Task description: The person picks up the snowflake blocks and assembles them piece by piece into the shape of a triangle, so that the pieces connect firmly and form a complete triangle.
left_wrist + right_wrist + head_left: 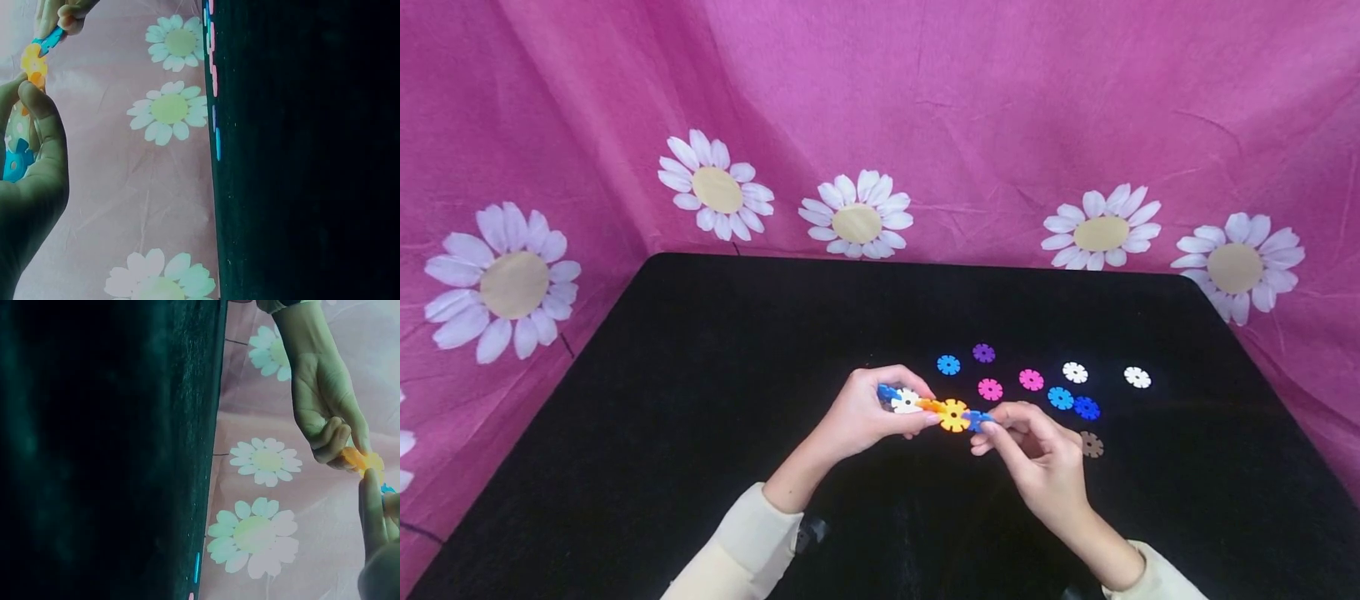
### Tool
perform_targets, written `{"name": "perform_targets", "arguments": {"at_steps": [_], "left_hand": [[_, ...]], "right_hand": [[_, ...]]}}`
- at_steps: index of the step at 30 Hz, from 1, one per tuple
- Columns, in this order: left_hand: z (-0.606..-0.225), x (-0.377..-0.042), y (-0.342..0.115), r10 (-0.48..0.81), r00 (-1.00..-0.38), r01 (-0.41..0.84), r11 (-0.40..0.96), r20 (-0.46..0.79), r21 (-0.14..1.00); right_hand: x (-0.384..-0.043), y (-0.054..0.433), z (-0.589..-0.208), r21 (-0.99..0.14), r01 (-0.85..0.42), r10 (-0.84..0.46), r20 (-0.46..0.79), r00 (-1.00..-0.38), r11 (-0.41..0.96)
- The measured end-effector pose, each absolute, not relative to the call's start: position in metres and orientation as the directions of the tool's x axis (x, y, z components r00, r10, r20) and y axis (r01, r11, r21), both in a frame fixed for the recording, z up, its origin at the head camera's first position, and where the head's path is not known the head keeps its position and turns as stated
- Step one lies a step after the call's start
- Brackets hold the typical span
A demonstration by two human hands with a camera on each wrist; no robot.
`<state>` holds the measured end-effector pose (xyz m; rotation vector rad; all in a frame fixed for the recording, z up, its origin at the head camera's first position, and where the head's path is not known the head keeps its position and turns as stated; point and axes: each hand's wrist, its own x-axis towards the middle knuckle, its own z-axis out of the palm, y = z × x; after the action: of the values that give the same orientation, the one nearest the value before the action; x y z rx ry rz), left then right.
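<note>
My left hand (868, 412) grips a short chain of notched plastic discs between thumb and fingers. From left to right the chain runs through a blue disc (887, 392), a white disc (901, 407), an orange disc (929, 405) seen nearly edge-on, and a yellow disc (947, 423). At the yellow disc's right edge, my right hand (1048, 462) pinches another blue disc (977, 420) between thumb and fingertips. In the left wrist view that blue disc (51, 41) meets the yellow disc (34, 57). Both hands are raised above the table, and fingers partly cover the chain.
Loose notched discs lie on the black table (700, 375) beyond my hands: light blue (948, 372), purple (983, 359), pink (990, 396), white (1137, 383) and others. A brown disc (1094, 452) is partly behind my right hand. Pink cloth (970, 108) with daisies hangs behind the table.
</note>
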<state>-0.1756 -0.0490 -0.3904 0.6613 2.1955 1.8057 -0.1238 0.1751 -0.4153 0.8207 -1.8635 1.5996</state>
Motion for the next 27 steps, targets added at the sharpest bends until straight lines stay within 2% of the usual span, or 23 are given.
{"name": "perform_targets", "arguments": {"at_steps": [11, 19, 27], "left_hand": [[-0.3909, -0.1777, -0.0505, 0.491, -0.863, 0.216, 0.138, 0.122, 0.967], [-0.389, -0.1801, -0.0552, 0.477, -0.867, 0.232, 0.136, 0.142, 0.963], [-0.3868, -0.1806, -0.0543, 0.46, -0.874, 0.249, 0.149, 0.156, 0.957]], "right_hand": [[-0.1261, 0.1711, -0.4164, -0.668, -0.737, -0.081, 0.733, -0.676, 0.103], [-0.1284, 0.1704, -0.4157, -0.622, -0.774, -0.109, 0.767, -0.633, 0.122], [-0.1281, 0.1743, -0.4137, -0.678, -0.712, -0.102, 0.707, -0.7, 0.182]]}}
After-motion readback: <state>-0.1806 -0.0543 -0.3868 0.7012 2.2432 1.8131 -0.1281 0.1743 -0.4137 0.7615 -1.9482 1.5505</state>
